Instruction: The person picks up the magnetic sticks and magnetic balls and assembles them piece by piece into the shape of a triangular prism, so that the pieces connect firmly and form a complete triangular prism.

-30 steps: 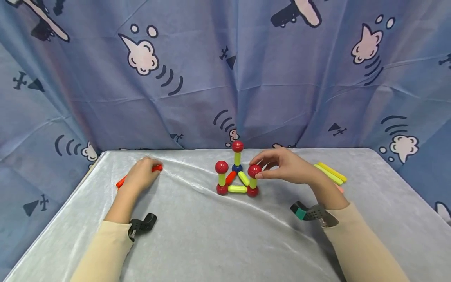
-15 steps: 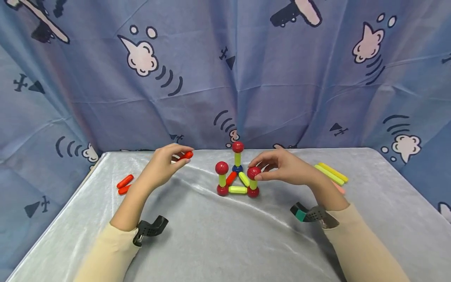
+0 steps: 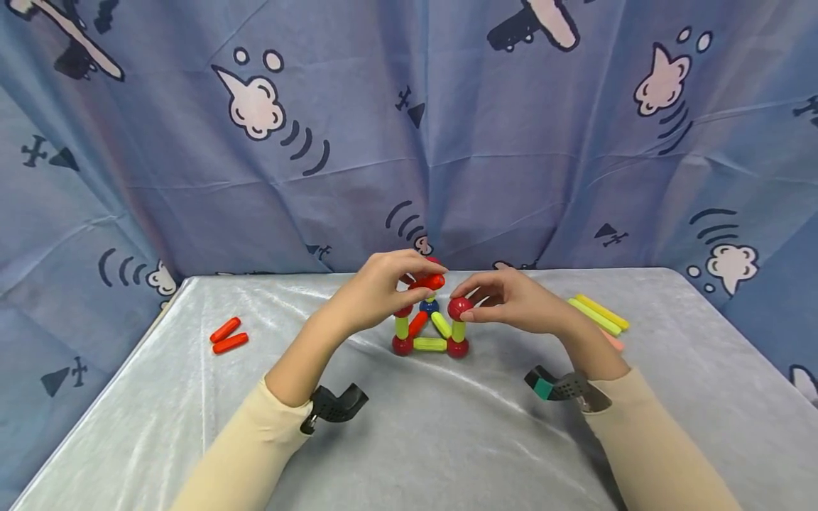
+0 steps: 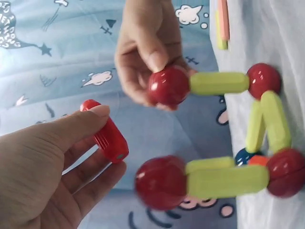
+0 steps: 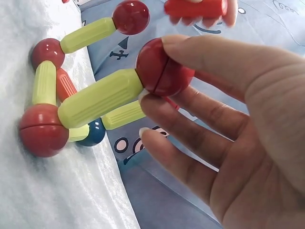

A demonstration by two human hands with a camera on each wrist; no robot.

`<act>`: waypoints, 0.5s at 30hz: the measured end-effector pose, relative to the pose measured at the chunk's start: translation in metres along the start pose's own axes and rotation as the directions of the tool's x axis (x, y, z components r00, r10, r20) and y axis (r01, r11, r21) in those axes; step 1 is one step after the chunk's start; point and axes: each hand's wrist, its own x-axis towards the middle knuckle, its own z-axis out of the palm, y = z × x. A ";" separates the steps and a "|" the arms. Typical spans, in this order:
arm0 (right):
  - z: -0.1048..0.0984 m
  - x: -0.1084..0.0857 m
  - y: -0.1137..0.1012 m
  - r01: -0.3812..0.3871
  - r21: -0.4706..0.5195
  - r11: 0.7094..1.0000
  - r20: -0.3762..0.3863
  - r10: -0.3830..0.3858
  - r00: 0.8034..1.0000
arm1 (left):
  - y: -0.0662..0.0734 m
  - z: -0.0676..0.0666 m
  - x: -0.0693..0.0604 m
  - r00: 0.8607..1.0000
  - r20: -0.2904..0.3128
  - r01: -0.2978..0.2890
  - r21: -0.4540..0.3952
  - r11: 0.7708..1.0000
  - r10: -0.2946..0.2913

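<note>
A triangular frame of magnetic rods and balls stands on the table, with a lime rod (image 3: 430, 344) along its front. Its base joins two red balls and a blue ball (image 3: 429, 306); upright lime rods carry red balls on top. My left hand (image 3: 383, 291) pinches a red magnetic rod (image 4: 112, 140) between thumb and fingers, above the left front post. In the left wrist view the rod is apart from the nearby top ball (image 4: 161, 182). My right hand (image 3: 514, 305) holds the top ball (image 5: 155, 67) of the right front post between thumb and fingertips.
Two red rods (image 3: 226, 337) lie on the table at the left. Behind my right wrist lie yellow and lime rods (image 3: 601, 314) and a partly hidden pink rod (image 3: 613, 341). A patterned blue curtain (image 3: 358, 142) hangs behind the grey-covered table (image 3: 409, 440).
My left hand has lifted a red rod from the left side of the table and carried it right, over to the frame. My right hand has stayed on the same ball.
</note>
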 end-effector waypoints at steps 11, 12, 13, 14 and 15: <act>-0.001 0.001 0.001 0.010 0.019 1.000 -0.001 -0.010 1.000 | -0.004 0.017 0.008 0.993 0.112 0.020 0.126 0.992 -0.034; -0.001 0.001 0.001 0.010 0.023 1.000 0.001 -0.010 1.000 | -0.004 0.018 0.008 0.992 0.121 0.026 0.130 0.991 -0.042; -0.001 0.001 0.001 0.008 0.027 1.000 0.002 -0.008 1.000 | -0.004 0.019 0.008 0.990 0.130 0.034 0.130 0.991 -0.051; -0.001 0.000 0.001 0.008 0.032 0.999 0.002 -0.008 1.000 | -0.004 0.020 0.009 0.989 0.138 0.043 0.131 0.990 -0.061; -0.001 0.000 0.001 0.008 0.035 0.999 0.001 -0.008 1.000 | -0.004 0.021 0.009 0.987 0.145 0.051 0.133 0.990 -0.071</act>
